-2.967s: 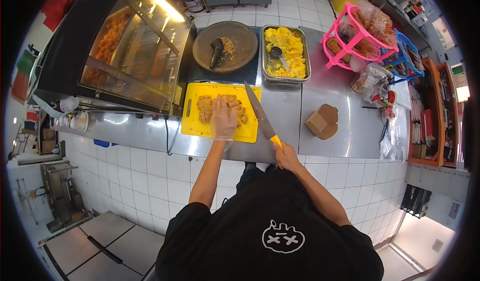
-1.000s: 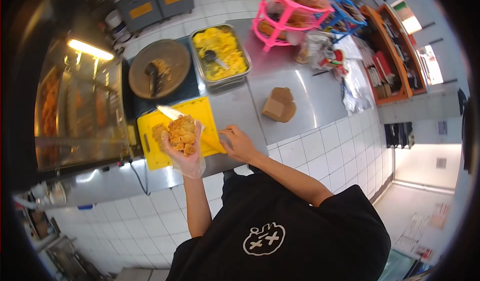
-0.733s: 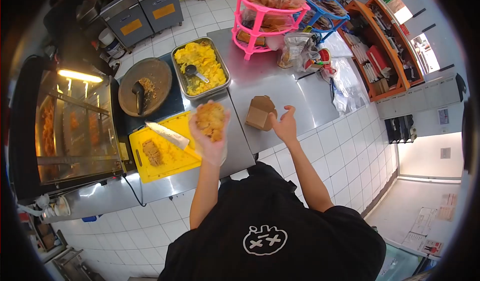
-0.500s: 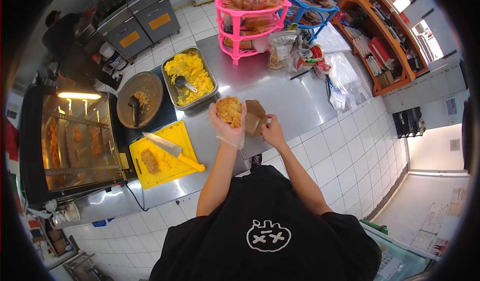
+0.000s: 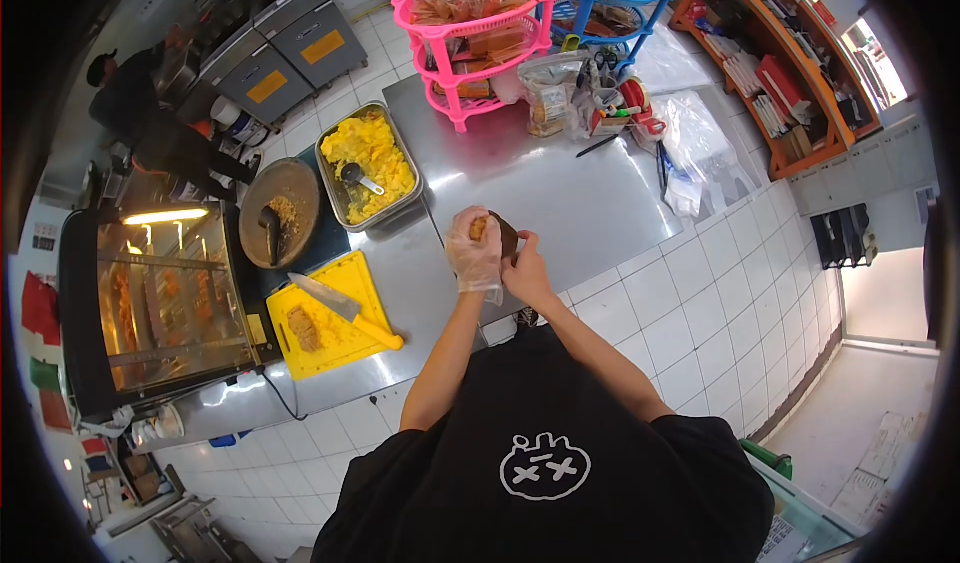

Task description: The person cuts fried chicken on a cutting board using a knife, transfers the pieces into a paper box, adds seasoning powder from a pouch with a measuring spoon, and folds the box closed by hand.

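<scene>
From my remote seat I look down on a steel counter point(image 5: 560, 193). Over its near edge, the left hand point(image 5: 473, 255), in a clear plastic glove, curls its fingers around golden fried food point(image 5: 478, 229). The right hand point(image 5: 527, 268), bare, grips the near right side of a small brown box point(image 5: 511, 240) with its fingers drawn in. The box is tilted just beside the glove; I cannot tell whether any food is inside it. To the left, a yellow-handled knife point(image 5: 330, 300) lies across a yellow cutting board point(image 5: 362, 275), beside a browned piece of food point(image 5: 303, 329). Farther back are a metal tray point(image 5: 392, 215) of yellow food point(image 5: 365, 153) and a round, dark mortar point(image 5: 300, 185). At far left, another person point(image 5: 150, 123) stands by the cooking equipment point(image 5: 290, 43).
</scene>
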Tool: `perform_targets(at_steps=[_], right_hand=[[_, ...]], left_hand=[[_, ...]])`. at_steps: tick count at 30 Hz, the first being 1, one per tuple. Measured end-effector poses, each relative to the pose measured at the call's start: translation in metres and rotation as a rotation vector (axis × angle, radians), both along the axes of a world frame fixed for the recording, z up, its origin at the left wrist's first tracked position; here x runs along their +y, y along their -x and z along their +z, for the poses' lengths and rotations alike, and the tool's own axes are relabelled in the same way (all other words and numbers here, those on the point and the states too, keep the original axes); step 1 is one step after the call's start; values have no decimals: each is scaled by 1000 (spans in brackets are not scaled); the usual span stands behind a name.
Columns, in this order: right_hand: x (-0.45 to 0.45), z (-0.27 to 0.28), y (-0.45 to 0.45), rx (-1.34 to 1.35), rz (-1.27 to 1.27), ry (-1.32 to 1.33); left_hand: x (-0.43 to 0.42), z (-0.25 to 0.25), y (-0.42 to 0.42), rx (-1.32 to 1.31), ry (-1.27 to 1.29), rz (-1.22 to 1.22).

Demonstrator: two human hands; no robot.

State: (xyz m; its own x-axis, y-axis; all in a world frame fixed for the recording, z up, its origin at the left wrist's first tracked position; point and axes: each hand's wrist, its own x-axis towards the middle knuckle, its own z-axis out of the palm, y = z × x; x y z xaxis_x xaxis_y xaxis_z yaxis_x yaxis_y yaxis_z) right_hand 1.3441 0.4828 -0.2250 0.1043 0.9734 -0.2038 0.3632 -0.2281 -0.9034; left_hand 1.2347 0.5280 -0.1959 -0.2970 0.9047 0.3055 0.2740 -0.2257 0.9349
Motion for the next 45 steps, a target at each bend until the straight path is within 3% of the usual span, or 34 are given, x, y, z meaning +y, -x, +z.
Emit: perform_targets(at_steps=[2, 5, 8, 11, 14, 18, 20, 23, 26, 27, 29, 31, 35, 37, 40, 42, 45], right_hand=[[0, 5, -2, 38, 1, 12], [1, 8, -3, 29, 39, 90], [0, -9, 2, -86, 41, -122], [1, -8, 0, 163, 35, 113], [-3, -9, 1, 167, 64, 99], [-4, -2, 1, 219, 24, 155], [-3, 0, 2, 227, 33, 156], [-6, -5, -3, 197, 76, 139], [-11, -24, -6, 320, 122, 131], [-11, -22, -6, 312, 138, 148], [-14, -12, -6, 293, 161, 164], [-14, -6, -7, 274, 185, 159], [-13, -4, -7, 262, 171, 183], [-11, -11, -7, 273, 158, 163], [-8, -22, -8, 252, 206, 114], [-13, -16, -5, 200, 185, 128], [-15, -9, -2, 218, 123, 124]], left_hand=[[-5, 7, 3, 25, 3, -49], [-10, 14, 9, 364, 94, -138], [-6, 21, 7, 483, 326, -230], [11, 32, 20, 342, 710, -418], [25, 25, 32, 431, 651, -433], [33, 12, 49, 185, 523, -371], [27, 34, 65, -21, 491, -322], [15, 30, 118, 4, 260, -242], [-16, 21, 192, 54, 221, 9], [-28, 10, 225, 258, 142, 118], [-60, -16, 297, 663, 304, 391], [-97, -24, 348, 992, 627, 622], [-134, -20, 382, 1147, 844, 535], [-138, -34, 399, 1294, 717, 402], [-137, -75, 433, 1222, 439, 304], [-132, -127, 458, 1164, 235, 279], [-121, -115, 440, 1116, 218, 345]])
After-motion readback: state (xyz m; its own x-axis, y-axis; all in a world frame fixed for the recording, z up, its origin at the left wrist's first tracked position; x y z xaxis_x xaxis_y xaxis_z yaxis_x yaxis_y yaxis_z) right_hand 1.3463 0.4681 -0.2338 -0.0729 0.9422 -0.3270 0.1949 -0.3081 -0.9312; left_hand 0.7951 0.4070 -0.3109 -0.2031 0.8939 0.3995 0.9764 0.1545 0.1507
